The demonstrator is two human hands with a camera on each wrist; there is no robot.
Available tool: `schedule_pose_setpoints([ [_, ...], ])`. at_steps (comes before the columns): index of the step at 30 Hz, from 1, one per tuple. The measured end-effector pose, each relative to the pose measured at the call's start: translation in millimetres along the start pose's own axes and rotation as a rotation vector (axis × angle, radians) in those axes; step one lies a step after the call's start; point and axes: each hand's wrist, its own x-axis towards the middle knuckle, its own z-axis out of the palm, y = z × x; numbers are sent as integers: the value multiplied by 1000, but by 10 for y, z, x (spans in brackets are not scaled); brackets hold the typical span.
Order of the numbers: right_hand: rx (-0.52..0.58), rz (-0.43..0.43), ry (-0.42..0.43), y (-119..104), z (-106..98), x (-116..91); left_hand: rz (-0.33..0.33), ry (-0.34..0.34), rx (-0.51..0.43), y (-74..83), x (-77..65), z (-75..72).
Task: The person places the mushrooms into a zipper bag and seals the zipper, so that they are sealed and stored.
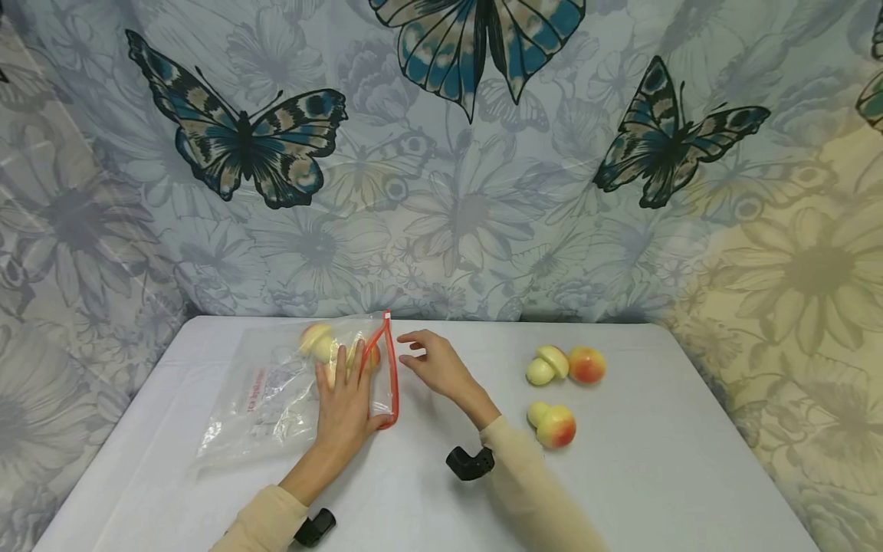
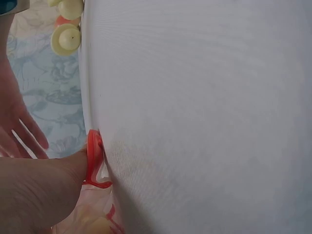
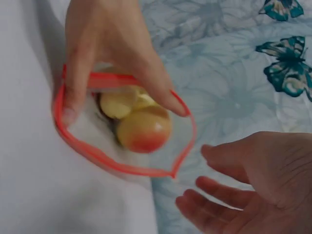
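Note:
A clear zip bag (image 1: 286, 414) with a red zipper edge lies at the table's left. Inside it are yellow toy mushrooms (image 3: 145, 130) with red-blushed caps. My left hand (image 1: 345, 410) lies over the bag near its mouth, fingers extended. In the right wrist view, its thumb and fingers are spread at the red rim (image 3: 117, 168), and the mouth gapes. The right hand (image 1: 439, 369) hovers just right of that mouth, loosely bent fingers holding nothing. To its right on the table are more mushrooms: a touching pair (image 1: 587, 366) and one nearer me (image 1: 555, 426).
A white cloth covers the table (image 1: 655, 460). Behind it hangs a floral backdrop (image 1: 455, 253) with butterflies. A black wrist device (image 1: 471, 464) sits at the right wrist, another (image 1: 316, 529) at the left.

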Motion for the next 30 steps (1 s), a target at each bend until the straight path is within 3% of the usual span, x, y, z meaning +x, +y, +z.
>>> schedule_pose_setpoints([
  [7,-176,68,-94,7,-454,-137,-7,-11,-22,-6,-16,6],
  [18,-410,288,-427,245,-1035,-366,3,18,-52,-6,-7,6],
  [25,-516,409,-457,383,-1204,-550,-4,0,-46,-1,-6,3],
  [30,-527,478,-471,453,-1265,-632,-3,1,-33,-4,-9,-3],
])
